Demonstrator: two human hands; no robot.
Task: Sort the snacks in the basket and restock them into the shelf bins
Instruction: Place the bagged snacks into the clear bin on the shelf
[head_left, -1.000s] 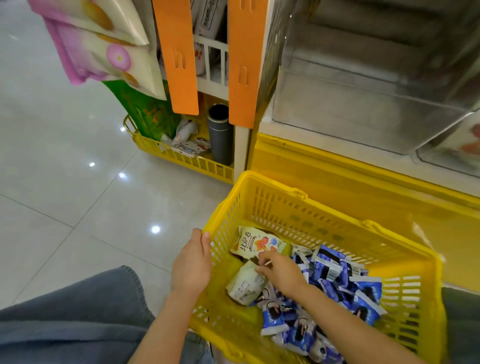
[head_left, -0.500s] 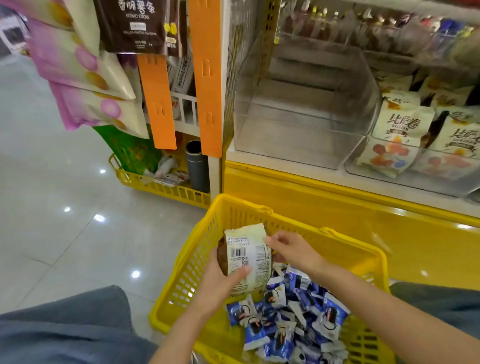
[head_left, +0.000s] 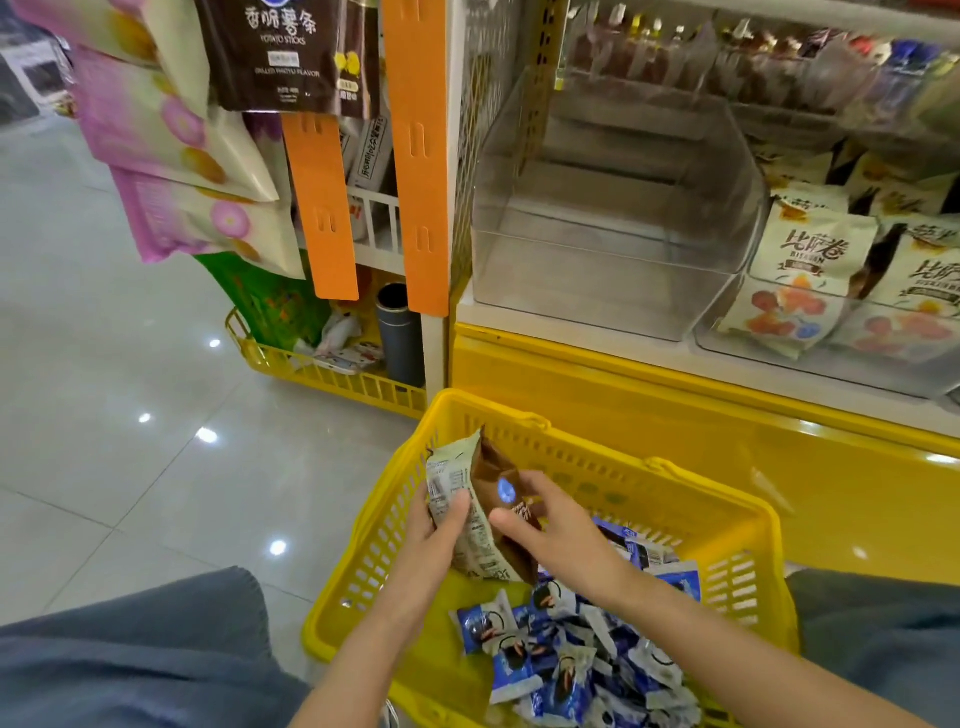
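Above the left side of the yellow basket (head_left: 717, 501), a snack packet (head_left: 485, 545) is held tilted, gripped from the left by the curled fingers and thumb of the left hand (head_left: 428, 530). Its pale back is printed with a barcode and small text; its side is brown with a round blue mark. The brown side is touched by the loosely spread right hand (head_left: 556, 525). Small blue-and-white packets (head_left: 566, 670) are heaped on the basket floor.

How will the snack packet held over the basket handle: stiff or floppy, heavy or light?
Probably light: the left hand alone grips the packet clear of the basket. Likely floppy, since its film creases under the thumb. Perhaps slippery; the right hand touches its glossy brown side.
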